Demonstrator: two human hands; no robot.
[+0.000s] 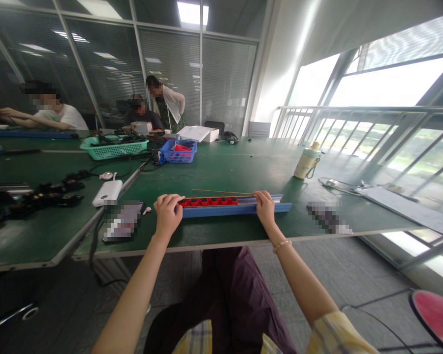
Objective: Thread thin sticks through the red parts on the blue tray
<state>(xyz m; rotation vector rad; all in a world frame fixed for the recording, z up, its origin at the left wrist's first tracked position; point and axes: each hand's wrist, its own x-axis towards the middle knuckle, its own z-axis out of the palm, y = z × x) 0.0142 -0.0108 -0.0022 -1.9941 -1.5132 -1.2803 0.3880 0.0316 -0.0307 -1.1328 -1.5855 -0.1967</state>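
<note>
A long blue rail (pixel 225 211) lies across the table's near side, with a silvery channel showing at its right end. Along its left part sits a red strip (pixel 210 201) carrying a row of several red parts with dark centres. My left hand (pixel 168 212) is closed around the left end of the rail and touches the red strip; the hand hides that end. My right hand (pixel 265 209) reaches over the right part of the rail with its fingers pinched. From its fingertips a thin brownish strip (pixel 221 191) runs leftward, just behind the red parts.
A white power bank (pixel 108 192), a phone (pixel 123 221) and an earbud (pixel 146 210) lie on the left; a bottle (pixel 307 162) and another dark device (pixel 327 216) are rightward. Green (pixel 114 150) and blue (pixel 179 155) baskets stand behind. Several people work across the table.
</note>
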